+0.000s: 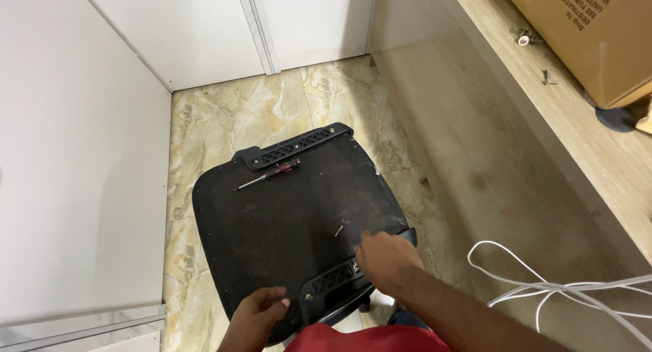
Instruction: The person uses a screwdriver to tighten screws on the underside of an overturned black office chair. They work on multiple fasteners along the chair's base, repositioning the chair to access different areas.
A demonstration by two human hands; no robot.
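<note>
1. Seat panel (285, 216): a large dark seat base lies underside up on the marble floor (224, 114), between the white cabinet wall at left and the wooden counter (543, 100) at right. Lying flat with its underside uppermost, it presents its fixing points to the person above it.
2. Far bracket (299, 147): a black ribbed plastic bracket sits along the far edge of the panel, apparently seated in place.
3. Near bracket (333, 280): a matching bracket lies at the near edge, between the two hands. A bolt head shows at its left end.
4. Right hand (387, 257): it rests on the right end of the near bracket, fingers curled narrowly and pointing left toward the loose screw. Whether they pinch anything cannot be told; judged, the hand steadies the bracket.
5. Left hand (261, 310): it lies at the near left rim of the panel, fingers bent loosely inward, holding nothing visible; judged, it braces the panel against shifting.
6. Screwdriver (268, 174): red-and-black handle, lying on the panel just beside the far bracket, well apart from both hands, laid down where it stays within reach.
7. Screw (338, 230): one loose screw lies on the panel, near the right fingertips.
8. White cables (543, 287) lie near right; a cardboard box (591, 32) and small fittings (523, 37) sit on the counter.
</note>
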